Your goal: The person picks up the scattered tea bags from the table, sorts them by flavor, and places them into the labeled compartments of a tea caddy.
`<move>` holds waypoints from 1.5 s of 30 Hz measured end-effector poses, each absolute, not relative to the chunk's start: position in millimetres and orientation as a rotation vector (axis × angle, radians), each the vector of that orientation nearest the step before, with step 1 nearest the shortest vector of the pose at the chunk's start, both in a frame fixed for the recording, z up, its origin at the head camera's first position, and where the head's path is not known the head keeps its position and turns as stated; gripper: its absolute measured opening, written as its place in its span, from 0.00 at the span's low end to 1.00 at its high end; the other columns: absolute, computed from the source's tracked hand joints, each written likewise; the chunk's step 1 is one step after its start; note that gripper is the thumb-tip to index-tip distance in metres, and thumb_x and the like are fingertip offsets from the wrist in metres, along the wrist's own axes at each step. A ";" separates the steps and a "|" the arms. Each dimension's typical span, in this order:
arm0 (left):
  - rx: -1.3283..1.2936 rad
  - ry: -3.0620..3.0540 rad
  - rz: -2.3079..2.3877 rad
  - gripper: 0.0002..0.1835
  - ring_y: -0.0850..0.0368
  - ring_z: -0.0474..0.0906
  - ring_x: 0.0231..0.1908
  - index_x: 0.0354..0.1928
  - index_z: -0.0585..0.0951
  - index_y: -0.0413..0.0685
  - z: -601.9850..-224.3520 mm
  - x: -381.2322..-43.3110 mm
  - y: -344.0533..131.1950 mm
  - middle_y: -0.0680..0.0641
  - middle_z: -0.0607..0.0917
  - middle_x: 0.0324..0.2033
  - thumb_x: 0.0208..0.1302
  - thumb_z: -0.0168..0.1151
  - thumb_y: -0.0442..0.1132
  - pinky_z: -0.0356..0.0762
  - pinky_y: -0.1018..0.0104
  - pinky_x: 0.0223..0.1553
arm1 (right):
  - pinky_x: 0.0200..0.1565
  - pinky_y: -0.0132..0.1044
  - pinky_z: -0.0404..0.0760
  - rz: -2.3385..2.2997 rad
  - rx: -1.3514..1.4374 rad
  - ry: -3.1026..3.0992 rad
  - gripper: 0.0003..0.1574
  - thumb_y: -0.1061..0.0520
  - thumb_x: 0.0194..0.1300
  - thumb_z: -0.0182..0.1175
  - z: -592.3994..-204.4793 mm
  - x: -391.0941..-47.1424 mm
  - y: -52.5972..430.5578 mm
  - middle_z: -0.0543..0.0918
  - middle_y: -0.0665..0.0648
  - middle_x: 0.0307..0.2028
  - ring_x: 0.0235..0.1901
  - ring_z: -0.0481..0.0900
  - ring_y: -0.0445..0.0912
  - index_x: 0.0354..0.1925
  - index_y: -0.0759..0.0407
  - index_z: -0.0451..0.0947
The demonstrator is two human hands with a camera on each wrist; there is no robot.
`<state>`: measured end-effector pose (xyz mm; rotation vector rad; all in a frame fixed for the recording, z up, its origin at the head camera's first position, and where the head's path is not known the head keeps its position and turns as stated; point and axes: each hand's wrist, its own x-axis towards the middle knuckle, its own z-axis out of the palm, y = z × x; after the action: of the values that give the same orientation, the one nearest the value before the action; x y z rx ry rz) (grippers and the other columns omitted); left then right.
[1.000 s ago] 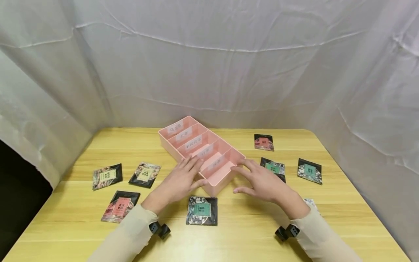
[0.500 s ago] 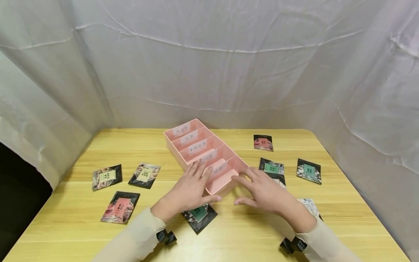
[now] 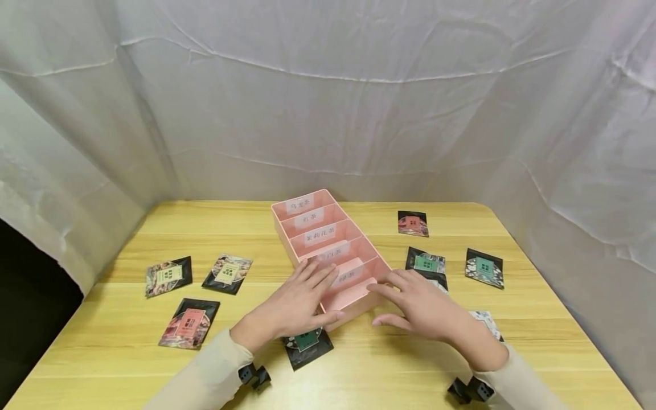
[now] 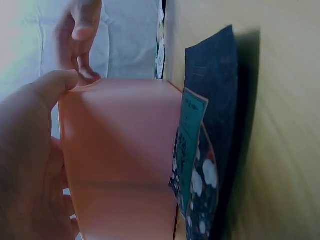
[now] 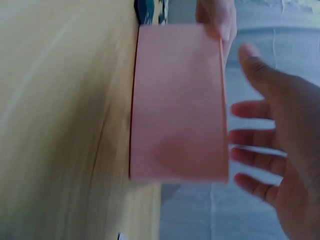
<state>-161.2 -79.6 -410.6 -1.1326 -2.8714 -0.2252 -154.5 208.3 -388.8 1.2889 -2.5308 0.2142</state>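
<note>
A pink divided box [image 3: 355, 313] with handwritten tea labels on its compartments stands at a slant on the table, its bare floor showing. My left hand [image 3: 289, 302] lies with fairly straight fingers over the box's near left side; its thumb touches the rim of the near end wall [image 4: 125, 130]. At the near right corner is my right hand [image 3: 422, 304], fingertips right at the rim, thumb held apart. In the right wrist view its loosely spread fingers [image 5: 260, 137] hover beside the box. A black tea sachet with a green label [image 3: 310, 354] lies partly hidden under my left hand and the box.
On the left lie two yellow-labelled sachets [image 3: 169, 277] and a red-labelled one [image 3: 189, 323]. To the right are a red-labelled sachet [image 3: 413, 223], green-labelled ones [image 3: 484, 267] and a pale one [image 3: 487, 323] partly behind my right arm. A grey cloth [image 3: 328, 114] hangs behind the table.
The box has turned, its far end swinging right and its near end coming toward me, with both hands following it. The near green-labelled sachet has been turned and shifted slightly.
</note>
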 end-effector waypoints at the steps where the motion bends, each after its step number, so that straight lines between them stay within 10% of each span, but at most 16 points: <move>1: -1.138 -2.869 -0.231 0.46 0.43 0.42 0.74 0.76 0.55 0.45 -410.8 -161.3 -80.6 0.44 0.58 0.74 0.69 0.35 0.71 0.36 0.49 0.74 | 0.56 0.49 0.75 0.237 1.295 -2.525 0.38 0.30 0.64 0.57 -388.2 -158.4 209.1 0.78 0.52 0.52 0.53 0.75 0.50 0.61 0.52 0.76; 16: -1.252 -2.855 -0.270 0.46 0.47 0.42 0.75 0.76 0.54 0.44 -408.8 -159.9 -97.0 0.42 0.54 0.75 0.69 0.34 0.72 0.38 0.54 0.74 | 0.66 0.55 0.65 0.255 1.497 -2.538 0.55 0.25 0.64 0.50 -405.6 -214.4 219.5 0.63 0.62 0.71 0.69 0.61 0.59 0.73 0.61 0.59; 45: -1.279 -2.796 -0.265 0.45 0.52 0.39 0.75 0.77 0.52 0.47 -413.9 -157.6 -123.7 0.45 0.48 0.76 0.70 0.35 0.70 0.42 0.57 0.73 | 0.63 0.52 0.70 0.166 1.332 -2.598 0.53 0.29 0.63 0.57 -411.2 -158.3 230.1 0.64 0.58 0.71 0.70 0.60 0.53 0.75 0.55 0.58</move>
<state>-157.6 -123.7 -413.9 -1.2792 -2.7959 -0.2647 -158.3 230.1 -411.2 1.3325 -2.5984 0.1661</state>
